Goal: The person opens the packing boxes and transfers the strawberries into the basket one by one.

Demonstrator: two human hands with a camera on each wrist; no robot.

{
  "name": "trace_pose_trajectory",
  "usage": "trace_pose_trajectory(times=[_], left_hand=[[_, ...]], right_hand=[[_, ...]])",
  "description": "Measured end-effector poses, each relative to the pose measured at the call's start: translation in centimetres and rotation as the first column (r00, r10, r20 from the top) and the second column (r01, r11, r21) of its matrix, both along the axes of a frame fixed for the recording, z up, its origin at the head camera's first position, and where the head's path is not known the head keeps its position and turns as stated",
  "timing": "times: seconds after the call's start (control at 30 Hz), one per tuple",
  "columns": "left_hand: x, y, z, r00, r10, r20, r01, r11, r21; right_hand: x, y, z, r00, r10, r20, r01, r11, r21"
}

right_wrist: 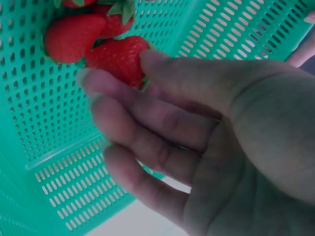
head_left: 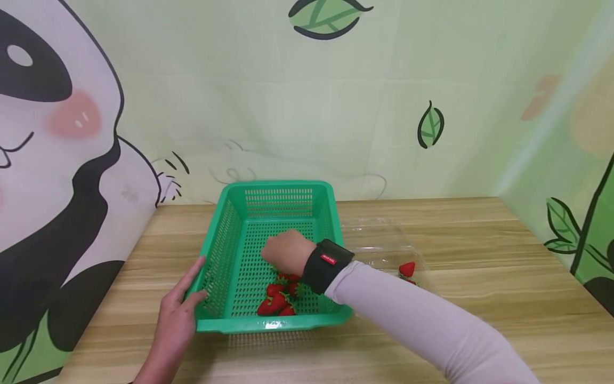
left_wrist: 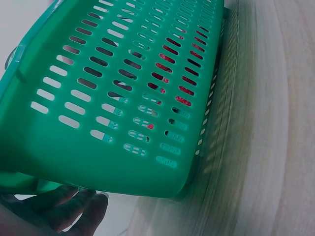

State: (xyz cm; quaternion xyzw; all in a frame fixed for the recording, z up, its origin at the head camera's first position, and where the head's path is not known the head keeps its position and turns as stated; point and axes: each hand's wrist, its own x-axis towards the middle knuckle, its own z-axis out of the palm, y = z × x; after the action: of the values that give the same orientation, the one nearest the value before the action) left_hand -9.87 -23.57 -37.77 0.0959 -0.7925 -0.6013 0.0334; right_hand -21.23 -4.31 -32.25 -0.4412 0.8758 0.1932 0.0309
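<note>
A green plastic basket (head_left: 273,324) with slotted walls stands on the table. My left hand (head_left: 176,314) holds its left rim, thumb over the edge; in the left wrist view the fingers (left_wrist: 74,209) lie against the outside below the rim. My right hand (head_left: 290,250) reaches down inside the basket. In the right wrist view its thumb and fingers pinch a red strawberry (right_wrist: 118,56) near the leafy end, low beside other strawberries (right_wrist: 71,37). Several strawberries (head_left: 274,304) lie together on the basket floor toward the front. The right hand's fingertips are hidden in the head view.
Right of the basket sits a transparent plastic container (head_left: 379,234), partly behind the right sleeve (head_left: 408,312). A strawberry (head_left: 406,269) lies at its right side, with another partly hidden below. The wooden table (head_left: 503,266) ends at a printed backdrop (head_left: 307,117).
</note>
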Motion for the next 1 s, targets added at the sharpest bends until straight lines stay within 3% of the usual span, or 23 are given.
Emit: trace_pose_trajectory(times=[0.53,1.0], left_hand=[[0.1,0.1,-0.2,1.000,-0.010,-0.026,0.010,1.000,-0.001],[0.1,0.1,0.0,1.000,-0.011,-0.010,0.011,1.000,0.007]], right_hand=[[0.4,0.6,0.3,0.998,-0.027,0.055,0.030,0.999,-0.039],[0.6,0.9,2.0,0.993,-0.060,0.105,0.068,0.995,-0.073]])
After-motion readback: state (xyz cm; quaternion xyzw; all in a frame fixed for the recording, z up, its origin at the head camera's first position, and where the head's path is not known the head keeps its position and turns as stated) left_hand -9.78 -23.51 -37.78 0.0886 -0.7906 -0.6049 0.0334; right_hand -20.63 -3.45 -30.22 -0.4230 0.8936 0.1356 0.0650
